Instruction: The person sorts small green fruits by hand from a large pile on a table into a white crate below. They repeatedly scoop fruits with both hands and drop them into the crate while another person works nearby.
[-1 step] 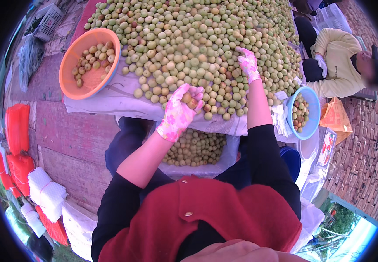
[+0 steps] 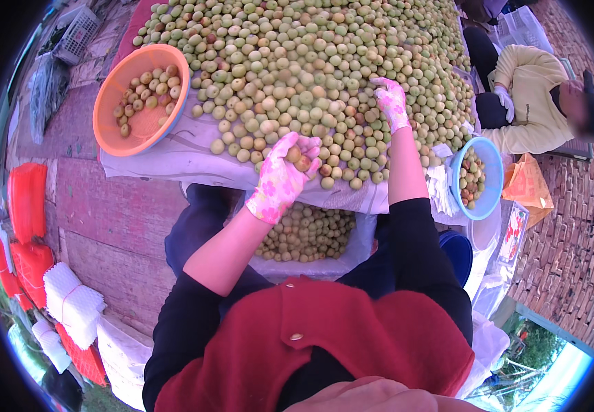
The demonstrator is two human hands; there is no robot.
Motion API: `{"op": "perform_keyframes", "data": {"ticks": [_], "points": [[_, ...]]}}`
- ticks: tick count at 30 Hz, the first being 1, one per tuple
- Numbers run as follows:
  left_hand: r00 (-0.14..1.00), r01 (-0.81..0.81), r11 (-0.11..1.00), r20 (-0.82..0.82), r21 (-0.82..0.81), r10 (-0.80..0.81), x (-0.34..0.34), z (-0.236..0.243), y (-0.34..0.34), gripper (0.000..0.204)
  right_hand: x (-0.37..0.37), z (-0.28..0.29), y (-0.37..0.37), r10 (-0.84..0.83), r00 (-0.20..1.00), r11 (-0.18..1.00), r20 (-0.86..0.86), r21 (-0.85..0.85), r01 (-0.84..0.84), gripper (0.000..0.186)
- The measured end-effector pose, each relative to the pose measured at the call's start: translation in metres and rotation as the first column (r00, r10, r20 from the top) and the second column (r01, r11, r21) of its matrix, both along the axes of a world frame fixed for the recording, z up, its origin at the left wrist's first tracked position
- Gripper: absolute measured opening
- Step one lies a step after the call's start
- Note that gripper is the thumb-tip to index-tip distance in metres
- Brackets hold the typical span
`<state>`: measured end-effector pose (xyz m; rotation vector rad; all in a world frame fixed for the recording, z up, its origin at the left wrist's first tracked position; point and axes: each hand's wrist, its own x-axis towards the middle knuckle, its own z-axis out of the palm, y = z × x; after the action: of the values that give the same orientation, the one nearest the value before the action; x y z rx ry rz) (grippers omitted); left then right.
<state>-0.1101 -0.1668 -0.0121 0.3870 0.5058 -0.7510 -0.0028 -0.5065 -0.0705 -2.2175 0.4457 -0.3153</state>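
A big pile of small green-yellow fruits (image 2: 297, 62) lies on a white sheet (image 2: 173, 161) in front of me. My left hand (image 2: 280, 182), in a pink flowered glove, is raised at the pile's near edge and cupped around a few fruits. My right hand (image 2: 389, 103), gloved the same way, rests fingers-down on the pile further back. Below my left hand, a white bag of sorted fruits (image 2: 307, 233) sits at my lap.
An orange basin (image 2: 142, 96) with some fruits sits at the pile's left edge; a blue basin (image 2: 479, 178) with fruits is at the right. A person in a yellow top (image 2: 530, 103) sits at far right. Orange crates (image 2: 26, 199) and stacked white foam nets (image 2: 74, 302) are left.
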Motion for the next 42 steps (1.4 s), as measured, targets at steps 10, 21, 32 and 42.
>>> {"op": "perform_keyframes", "data": {"ticks": [10,21,32,42], "points": [[1.0,-0.027,0.999,0.005,-0.02,0.027,-0.005,0.001,0.001,0.02,0.089,0.025,-0.012,-0.09,0.984,0.824,-0.153,-0.567,-0.013,0.038],[1.0,-0.008,1.0,-0.003,-0.011,0.008,0.003,0.002,0.0,0.025,0.043,0.058,0.01,0.092,0.958,0.99,-0.27,-0.08,-0.117,0.049],[0.996,-0.011,0.987,0.087,-0.161,0.026,0.011,0.013,-0.002,0.041,0.015,0.089,0.08,0.58,0.815,0.72,-0.004,0.469,-0.511,0.051],[1.0,-0.015,0.993,0.02,-0.12,0.017,0.009,0.015,0.002,0.026,0.128,0.027,0.061,0.304,0.95,0.932,-0.067,-0.187,-0.311,0.048]]}}
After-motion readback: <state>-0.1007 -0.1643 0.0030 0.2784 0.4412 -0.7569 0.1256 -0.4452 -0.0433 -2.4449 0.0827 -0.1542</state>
